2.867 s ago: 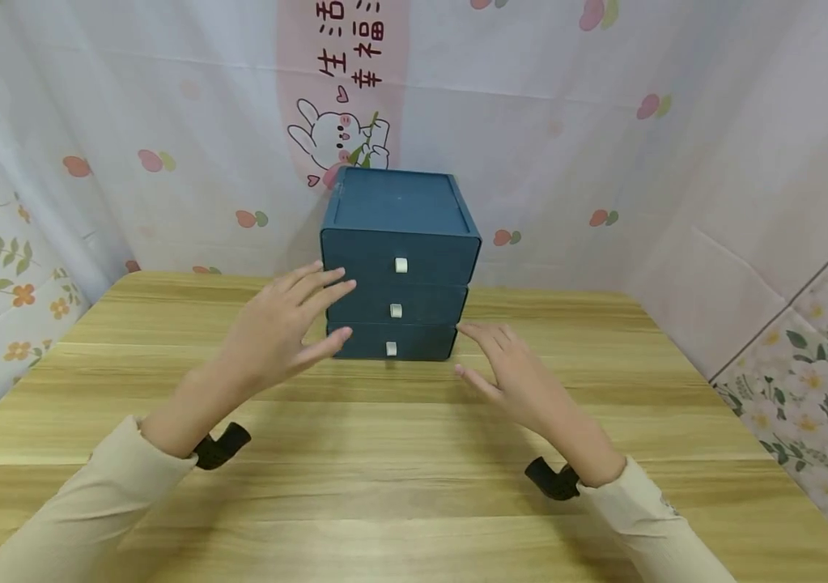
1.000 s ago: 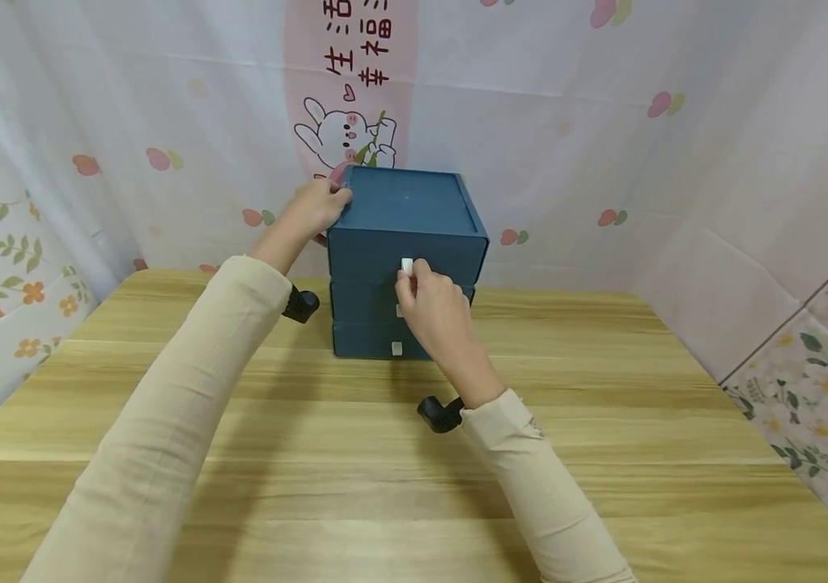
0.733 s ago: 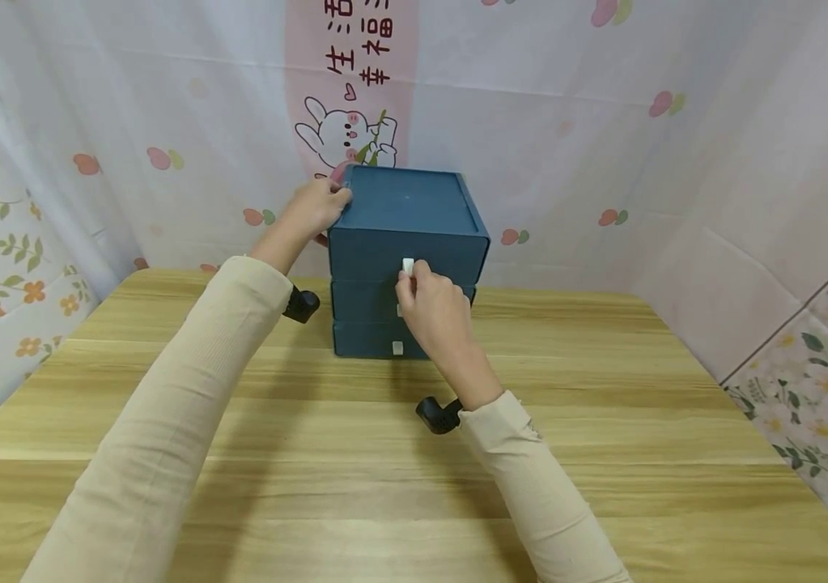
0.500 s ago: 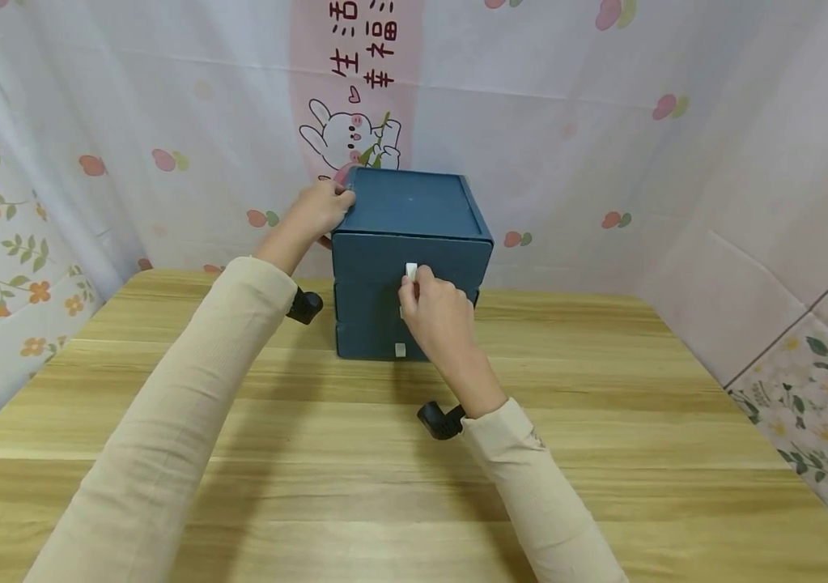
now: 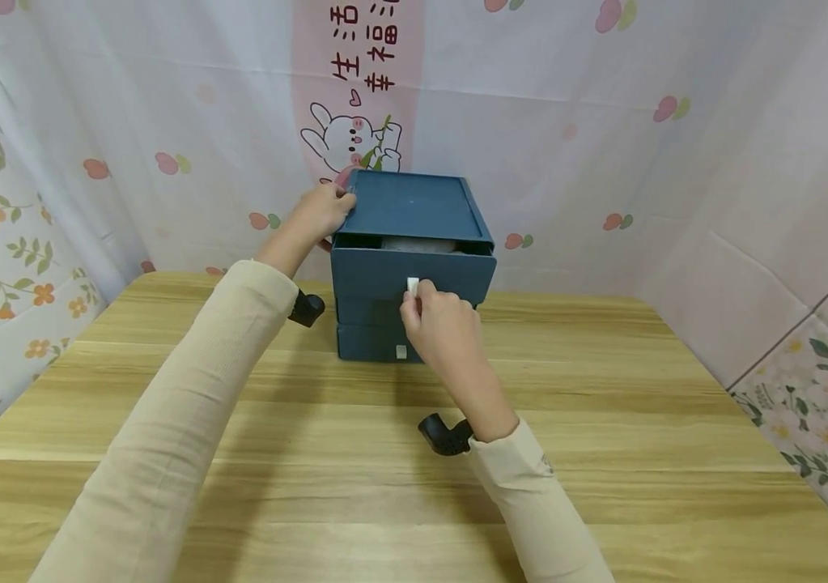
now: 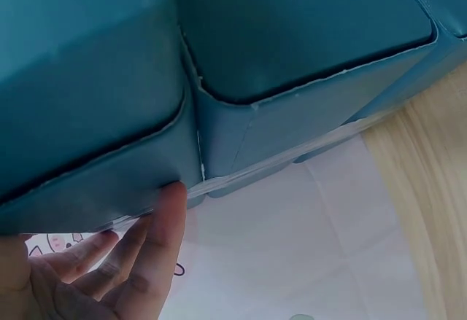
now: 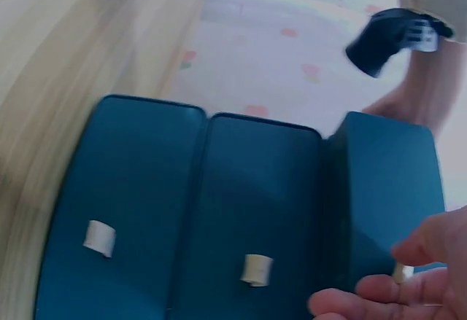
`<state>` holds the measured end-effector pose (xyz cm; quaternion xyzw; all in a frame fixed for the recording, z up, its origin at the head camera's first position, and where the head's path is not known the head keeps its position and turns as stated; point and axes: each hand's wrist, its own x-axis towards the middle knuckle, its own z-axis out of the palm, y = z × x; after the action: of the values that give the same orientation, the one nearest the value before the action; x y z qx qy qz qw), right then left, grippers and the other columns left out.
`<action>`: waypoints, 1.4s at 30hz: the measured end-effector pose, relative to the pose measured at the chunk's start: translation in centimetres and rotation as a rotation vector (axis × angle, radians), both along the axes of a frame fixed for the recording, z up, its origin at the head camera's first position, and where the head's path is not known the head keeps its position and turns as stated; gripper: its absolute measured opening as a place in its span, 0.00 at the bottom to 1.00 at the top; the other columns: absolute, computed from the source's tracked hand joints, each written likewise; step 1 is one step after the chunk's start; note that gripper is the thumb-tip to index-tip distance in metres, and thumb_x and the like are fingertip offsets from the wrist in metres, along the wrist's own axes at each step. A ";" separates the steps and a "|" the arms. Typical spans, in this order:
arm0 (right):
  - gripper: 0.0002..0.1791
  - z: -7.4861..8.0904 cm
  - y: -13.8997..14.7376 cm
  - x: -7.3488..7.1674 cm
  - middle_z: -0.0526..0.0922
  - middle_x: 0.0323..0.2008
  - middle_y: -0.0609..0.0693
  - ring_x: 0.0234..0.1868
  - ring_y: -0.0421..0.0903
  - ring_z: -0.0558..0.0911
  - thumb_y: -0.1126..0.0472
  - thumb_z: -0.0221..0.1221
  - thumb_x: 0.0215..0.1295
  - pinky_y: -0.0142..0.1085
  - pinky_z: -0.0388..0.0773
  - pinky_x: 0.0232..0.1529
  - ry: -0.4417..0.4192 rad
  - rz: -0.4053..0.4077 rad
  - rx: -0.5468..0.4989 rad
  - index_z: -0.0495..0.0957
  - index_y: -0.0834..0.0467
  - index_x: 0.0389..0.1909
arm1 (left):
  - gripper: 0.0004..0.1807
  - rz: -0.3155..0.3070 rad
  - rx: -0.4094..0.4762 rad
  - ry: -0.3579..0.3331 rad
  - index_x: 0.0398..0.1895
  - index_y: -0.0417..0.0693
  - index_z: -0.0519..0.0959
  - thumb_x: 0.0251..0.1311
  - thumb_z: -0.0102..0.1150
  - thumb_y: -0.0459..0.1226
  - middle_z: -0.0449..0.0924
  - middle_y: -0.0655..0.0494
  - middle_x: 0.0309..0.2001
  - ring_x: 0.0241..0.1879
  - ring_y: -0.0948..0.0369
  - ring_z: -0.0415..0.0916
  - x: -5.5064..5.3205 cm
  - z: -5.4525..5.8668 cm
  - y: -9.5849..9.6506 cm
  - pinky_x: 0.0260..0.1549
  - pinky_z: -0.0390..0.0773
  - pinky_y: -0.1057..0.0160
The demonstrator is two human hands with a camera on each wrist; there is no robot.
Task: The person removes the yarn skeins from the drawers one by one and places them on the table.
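Observation:
A dark blue three-drawer storage box (image 5: 414, 206) stands on the wooden table against the back cloth. Its top drawer (image 5: 370, 275) is pulled partly out, and something whitish and clear (image 5: 421, 244) shows in the gap behind the drawer front. My right hand (image 5: 446, 324) pinches the top drawer's white knob (image 5: 412, 285) between thumb and fingers. My left hand (image 5: 319, 214) holds the box by its upper left side, thumb on the top edge; in the left wrist view its fingers (image 6: 157, 254) lie against the side wall. Two lower drawers (image 7: 255, 189) stay closed, each with a white knob (image 7: 257, 270).
The wooden table (image 5: 355, 486) stretches in front of the box and to both sides. A white printed cloth (image 5: 545, 146) hangs right behind it, and floral cloth (image 5: 821, 389) covers the right side. Black wrist cameras (image 5: 446, 435) sit at both wrists.
Both hands came in from beside the box; the left took its upper side, the right the top knob. In the last half second the top drawer has slid out toward me.

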<state>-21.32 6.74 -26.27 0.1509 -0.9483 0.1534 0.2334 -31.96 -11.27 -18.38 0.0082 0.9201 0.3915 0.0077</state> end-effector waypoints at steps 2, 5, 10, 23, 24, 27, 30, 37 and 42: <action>0.17 0.3 0.2 0.3 0.68 0.13 0.50 0.12 0.44 0.66 0.55 0.47 0.70 0.30 0.58 0.13 -0.022 0.007 0.010 0.71 0.60 0.24 | 0.28 0.001 0.000 -0.002 0.69 0.40 0.58 0.71 0.31 0.44 0.67 0.40 0.62 0.53 0.49 0.73 -0.1 0.0 0.1 0.42 0.81 0.52; 0.16 0.7 0.4 0.7 0.67 0.13 0.50 0.11 0.44 0.65 0.55 0.46 0.70 0.30 0.56 0.12 -0.048 0.028 0.027 0.71 0.60 0.24 | 0.28 0.000 0.005 -0.003 0.69 0.40 0.58 0.71 0.31 0.44 0.67 0.39 0.62 0.53 0.48 0.73 0.0 -0.1 0.1 0.42 0.81 0.51; 0.16 1.4 0.9 1.3 0.67 0.12 0.49 0.11 0.45 0.65 0.55 0.46 0.69 0.30 0.55 0.12 -0.103 0.063 0.034 0.71 0.59 0.23 | 0.28 0.002 0.005 -0.006 0.70 0.40 0.56 0.71 0.31 0.45 0.66 0.39 0.62 0.54 0.47 0.73 0.0 0.0 0.1 0.43 0.81 0.51; 0.21 2.8 1.7 3.8 0.56 0.10 0.45 0.12 0.41 0.57 0.55 0.49 0.67 0.30 0.50 0.15 -0.179 0.115 0.105 0.63 0.56 0.14 | 0.29 0.011 0.022 -0.003 0.70 0.41 0.55 0.71 0.31 0.45 0.64 0.39 0.64 0.57 0.47 0.70 0.0 -0.2 0.1 0.43 0.81 0.51; 0.21 3.0 1.8 4.0 0.55 0.10 0.45 0.12 0.41 0.57 0.55 0.49 0.67 0.30 0.50 0.15 -0.184 0.120 0.107 0.63 0.55 0.14 | 0.29 0.010 0.020 -0.003 0.70 0.41 0.55 0.71 0.31 0.45 0.64 0.39 0.64 0.57 0.47 0.70 0.0 -0.2 0.1 0.43 0.81 0.51; 0.21 3.5 2.1 4.5 0.55 0.10 0.44 0.13 0.41 0.56 0.56 0.50 0.65 0.30 0.49 0.15 -0.194 0.138 0.117 0.62 0.55 0.12 | 0.29 0.007 0.018 0.000 0.70 0.40 0.55 0.71 0.31 0.45 0.65 0.39 0.64 0.56 0.47 0.71 0.1 -0.1 0.1 0.43 0.81 0.51; 0.21 3.9 2.4 5.0 0.56 0.10 0.44 0.13 0.41 0.57 0.55 0.52 0.64 0.30 0.49 0.16 -0.196 0.156 0.139 0.64 0.55 0.11 | 0.28 0.005 0.018 0.003 0.70 0.40 0.56 0.71 0.31 0.45 0.65 0.39 0.63 0.55 0.47 0.71 0.1 -0.2 0.1 0.43 0.81 0.51; 0.22 4.6 3.0 6.2 0.56 0.10 0.42 0.14 0.40 0.57 0.54 0.54 0.63 0.30 0.49 0.17 -0.247 0.191 0.183 0.64 0.53 0.10 | 0.28 0.004 0.019 0.009 0.70 0.40 0.56 0.71 0.32 0.45 0.65 0.38 0.63 0.55 0.46 0.72 -0.1 -0.3 0.1 0.42 0.81 0.51; 0.25 4.9 3.2 7.0 0.51 0.11 0.42 0.14 0.38 0.53 0.54 0.54 0.62 0.30 0.46 0.18 -0.273 0.214 0.178 0.58 0.52 0.08 | 0.28 0.002 0.016 0.012 0.70 0.40 0.56 0.71 0.32 0.44 0.66 0.38 0.63 0.55 0.45 0.73 -0.2 -0.4 0.0 0.42 0.81 0.50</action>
<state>-14.29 9.92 -21.38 0.2488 -0.9595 0.1119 0.0704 -32.19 -11.25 -18.74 0.0097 0.9171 0.3986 0.0015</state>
